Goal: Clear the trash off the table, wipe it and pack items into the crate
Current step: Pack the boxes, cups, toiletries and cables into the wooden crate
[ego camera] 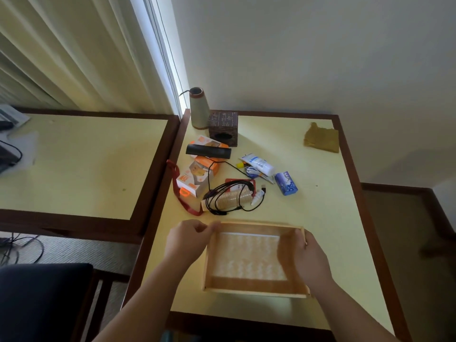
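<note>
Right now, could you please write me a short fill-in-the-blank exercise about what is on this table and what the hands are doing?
1. Both hands, the left hand and the right hand, grip the wooden ____.
2. Inside, the crate holds ____ items from the pile.
3. The yellow cloth lies near the table's far ____ corner.
4. The blue soap packet lies to the ____ of the white tube.

Missing words: crate; no; right; right
</note>
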`<state>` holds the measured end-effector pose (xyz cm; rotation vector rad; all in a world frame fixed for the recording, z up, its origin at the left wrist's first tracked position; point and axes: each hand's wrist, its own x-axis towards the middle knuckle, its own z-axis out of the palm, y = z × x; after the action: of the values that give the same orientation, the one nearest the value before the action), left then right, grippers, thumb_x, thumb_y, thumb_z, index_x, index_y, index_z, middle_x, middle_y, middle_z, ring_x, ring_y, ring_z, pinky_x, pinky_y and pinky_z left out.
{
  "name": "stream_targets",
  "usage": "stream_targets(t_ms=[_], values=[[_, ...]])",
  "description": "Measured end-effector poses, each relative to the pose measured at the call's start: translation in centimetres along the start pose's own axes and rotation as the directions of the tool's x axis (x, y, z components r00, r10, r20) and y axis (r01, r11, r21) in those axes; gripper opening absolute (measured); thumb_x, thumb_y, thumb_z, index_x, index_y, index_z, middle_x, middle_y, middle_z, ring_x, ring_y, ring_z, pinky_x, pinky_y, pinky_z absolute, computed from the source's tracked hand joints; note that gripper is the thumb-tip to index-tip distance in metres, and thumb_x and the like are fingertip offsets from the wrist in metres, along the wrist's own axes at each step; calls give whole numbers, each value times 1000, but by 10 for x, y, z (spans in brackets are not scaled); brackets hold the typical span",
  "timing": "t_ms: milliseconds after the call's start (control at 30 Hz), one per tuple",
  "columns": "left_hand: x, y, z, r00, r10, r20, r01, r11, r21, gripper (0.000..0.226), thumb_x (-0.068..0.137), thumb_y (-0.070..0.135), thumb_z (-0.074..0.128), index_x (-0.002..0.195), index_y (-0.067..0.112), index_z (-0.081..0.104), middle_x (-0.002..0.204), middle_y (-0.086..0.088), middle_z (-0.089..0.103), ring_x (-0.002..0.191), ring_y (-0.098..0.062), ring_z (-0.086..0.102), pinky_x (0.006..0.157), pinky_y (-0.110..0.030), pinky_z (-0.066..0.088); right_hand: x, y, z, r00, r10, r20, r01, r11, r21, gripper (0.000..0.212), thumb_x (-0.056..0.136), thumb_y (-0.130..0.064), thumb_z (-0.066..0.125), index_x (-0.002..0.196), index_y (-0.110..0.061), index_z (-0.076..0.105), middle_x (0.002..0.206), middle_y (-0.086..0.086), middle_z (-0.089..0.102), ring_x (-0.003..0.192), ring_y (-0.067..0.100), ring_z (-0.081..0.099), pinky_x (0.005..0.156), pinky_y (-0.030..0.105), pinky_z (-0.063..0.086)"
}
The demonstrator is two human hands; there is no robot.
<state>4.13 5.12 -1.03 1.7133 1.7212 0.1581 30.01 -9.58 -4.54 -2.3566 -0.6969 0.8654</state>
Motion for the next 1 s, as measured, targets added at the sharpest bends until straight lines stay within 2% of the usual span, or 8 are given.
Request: stream_targets(t_ms=[67, 133, 267, 400, 567, 800, 900, 1000], values=[[8, -1, -9, 999, 7, -47, -7, 1000, 2, 54, 89, 79, 57, 78, 28, 68, 68, 11, 66, 65, -4, 63, 56, -25, 48, -1, 1, 0, 1000, 5, -11, -5, 1000, -3, 57, 107, -60, 25, 145, -26, 52, 134, 4, 68, 123, 36, 62, 98, 43, 48], [27, 3, -21, 994, 18, -108, -17, 1000, 14, 47, 93, 73, 57, 99, 28, 68, 87, 11, 71, 75, -5, 65, 60, -26, 48, -3, 0, 0, 1000, 24, -14, -24, 1000, 0, 59, 107, -61, 24, 148, -28, 49, 134, 3, 67, 123, 35, 62, 100, 45, 50], [94, 13, -28, 997, -16, -79, 28, 988, 152, 87, 90, 77, 57, 152, 18, 41, 143, -16, 53, 130, -36, 52, 107, -52, 48, -5, -1, 2, 998, 52, -29, -53, 997, -48, 60, 106, -63, 22, 148, -29, 48, 122, 2, 71, 109, 32, 67, 81, 40, 51], [158, 25, -31, 998, 46, -43, -32, 960, 277, 91, 95, 61, 62, 162, 15, 21, 158, -25, 35, 146, -45, 35, 119, -54, 34, -4, -1, 4, 996, 64, -57, -67, 996, -50, 60, 105, -64, 21, 144, -30, 51, 113, -1, 72, 103, 30, 68, 82, 41, 52], [201, 17, -17, 991, 111, 79, -131, 940, 316, 88, 89, 64, 64, 154, 16, 28, 144, -20, 49, 132, -42, 49, 106, -55, 47, -3, -1, 5, 996, 63, -67, -68, 995, -68, 59, 106, -64, 21, 143, -30, 52, 103, -6, 68, 101, 28, 68, 81, 40, 51], [172, -4, -36, 966, 240, -93, -189, 908, 375, 76, 78, 81, 64, 120, 18, 54, 88, 1, 66, 77, -21, 68, 68, -35, 59, -3, -3, 6, 996, 57, -71, -64, 993, -96, 61, 106, -63, 18, 141, -28, 53, 109, -2, 71, 104, 30, 68, 81, 40, 52], [131, -9, -65, 965, 220, -139, -169, 936, 310, 62, 87, 59, 73, 126, 14, 56, 96, -1, 66, 81, -20, 62, 66, -32, 49, -2, -2, 6, 997, 40, -68, -46, 995, -90, 63, 106, -63, 19, 143, -26, 53, 115, 0, 72, 108, 31, 68, 83, 40, 52], [71, -19, -92, 963, 220, -159, -184, 960, 211, 59, 88, 54, 74, 132, 18, 57, 112, -2, 68, 86, -16, 66, 67, -32, 54, -3, -2, 4, 998, 19, -59, -23, 997, -80, 65, 105, -64, 19, 145, -26, 52, 119, 0, 71, 112, 31, 67, 89, 42, 53]])
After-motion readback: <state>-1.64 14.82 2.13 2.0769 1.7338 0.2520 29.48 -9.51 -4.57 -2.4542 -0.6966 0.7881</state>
